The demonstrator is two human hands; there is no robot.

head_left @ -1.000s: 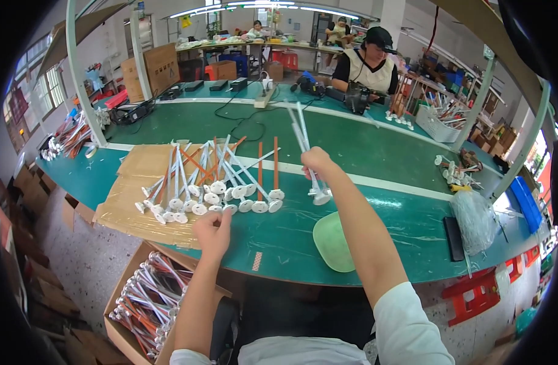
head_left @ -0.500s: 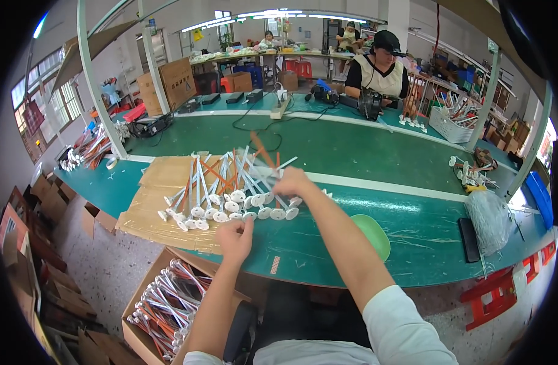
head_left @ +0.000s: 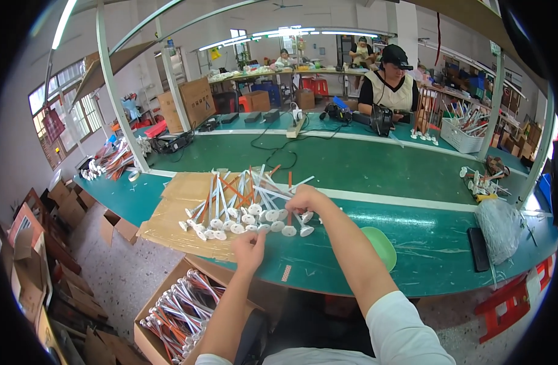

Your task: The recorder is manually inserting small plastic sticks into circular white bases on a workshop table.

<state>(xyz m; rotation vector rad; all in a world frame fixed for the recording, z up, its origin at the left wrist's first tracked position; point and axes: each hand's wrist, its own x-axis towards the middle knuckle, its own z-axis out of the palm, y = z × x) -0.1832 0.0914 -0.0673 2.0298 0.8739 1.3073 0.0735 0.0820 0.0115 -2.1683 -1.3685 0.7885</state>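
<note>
Many thin grey and orange-brown sticks with white disc ends lie in a pile [head_left: 230, 207] on a flat cardboard sheet [head_left: 163, 213]. At the pile's right side, my right hand [head_left: 308, 199] is closed around a grey stick [head_left: 275, 193] that slants across the others. My left hand [head_left: 248, 250] is at the pile's near edge, thumb and fingers pinched together. Its fingertips are right by a white disc [head_left: 264, 229]; whether they grip it is hidden.
Below the table edge, an open carton [head_left: 146, 307] holds more such sticks. To the right are a green bowl [head_left: 379, 246], a black phone-like slab [head_left: 478, 249] and a clear plastic bag [head_left: 497, 222]. Across the table a person [head_left: 390, 91] works beside a white basket [head_left: 461, 135].
A blurred orange-brown stick that stood up by my right hand no longer rises above the pile. My left hand stays by the same disc. The whole view has shifted slightly.
</note>
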